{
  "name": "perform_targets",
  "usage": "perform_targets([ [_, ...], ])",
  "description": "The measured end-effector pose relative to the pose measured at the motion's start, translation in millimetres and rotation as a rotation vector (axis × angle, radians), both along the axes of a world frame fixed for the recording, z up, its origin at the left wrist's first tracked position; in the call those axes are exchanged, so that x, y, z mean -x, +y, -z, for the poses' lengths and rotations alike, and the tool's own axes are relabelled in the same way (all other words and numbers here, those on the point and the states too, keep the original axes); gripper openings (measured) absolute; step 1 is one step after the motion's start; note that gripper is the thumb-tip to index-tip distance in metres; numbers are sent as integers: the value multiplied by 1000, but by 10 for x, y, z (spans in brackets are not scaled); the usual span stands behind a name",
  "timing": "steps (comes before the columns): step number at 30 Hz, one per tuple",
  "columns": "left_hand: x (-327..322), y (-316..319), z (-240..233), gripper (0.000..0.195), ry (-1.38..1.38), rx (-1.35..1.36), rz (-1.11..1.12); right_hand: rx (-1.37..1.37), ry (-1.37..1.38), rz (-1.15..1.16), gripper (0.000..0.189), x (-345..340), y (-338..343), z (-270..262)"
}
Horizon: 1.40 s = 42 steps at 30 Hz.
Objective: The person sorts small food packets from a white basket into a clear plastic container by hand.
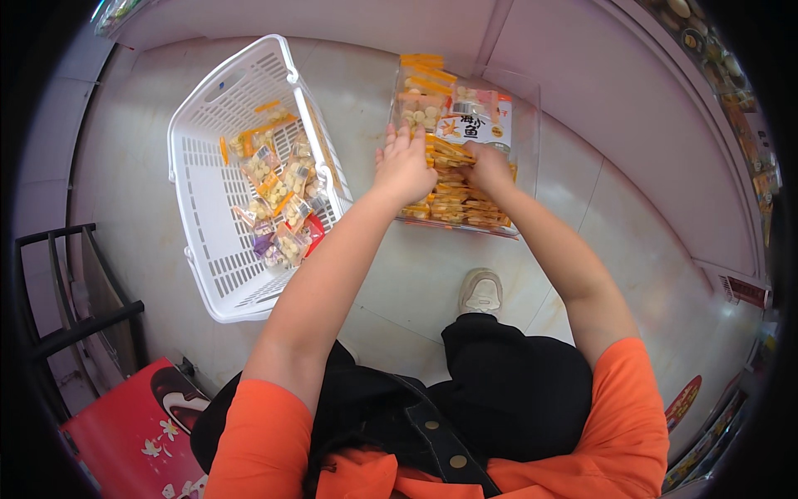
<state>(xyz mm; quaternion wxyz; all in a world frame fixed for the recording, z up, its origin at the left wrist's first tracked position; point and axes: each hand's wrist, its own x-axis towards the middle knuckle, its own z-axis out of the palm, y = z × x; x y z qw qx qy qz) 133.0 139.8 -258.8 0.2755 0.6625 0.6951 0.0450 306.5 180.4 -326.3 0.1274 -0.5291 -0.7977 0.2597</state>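
A clear plastic bin [527, 131] on the floor holds rows of small snack packets [464, 203] with orange edges, and a white printed card [499, 128] shows at its right back. My left hand [405, 163] lies over the bin's left side, fingers stretched across the packets; whether it grips any is hidden. Inside the bin, my right hand [486, 167] has its thumb and fingers closed on the edge of upright orange-edged packets. Left of the bin stands a white plastic basket [196, 187] with loose snack packets [274, 187] in it, some with purple or red parts.
A pale shelving base [561, 56] curves behind the bin and down the right, with goods above it. A black metal frame [87, 324] and a red printed box [124, 430] stand at lower left. My shoe [481, 292] is just in front of the bin.
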Motion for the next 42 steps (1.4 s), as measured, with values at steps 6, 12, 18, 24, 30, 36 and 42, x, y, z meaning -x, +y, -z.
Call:
perform_targets([
  [6, -52, 50, 26, 74, 107, 29, 33, 232, 78, 156, 40, 26, 113, -33],
  [12, 6, 76, -66, 79, 135, 132, 61, 466, 328, 54, 49, 5, 214, -284],
  [18, -47, 70, 13, 77, 115, 54, 17, 126, 152, 145, 43, 149, 98, -124],
  [24, 126, 17, -288, 62, -110, -386, 14, 322, 155, 115, 50, 72, 282, -75],
  [30, 1514, -147, -688, 33, -466, -603, -646, 254, 170, 43, 54, 194, 234, -520],
  [36, 2479, -508, 709, 67, 15, -159, -547, 93, -92, -11, 49, 237, 363, -247],
  [42, 1812, -484, 644, 109, 352, 177, -150, 343, -29, -40, 71, 341, 312, -653],
])
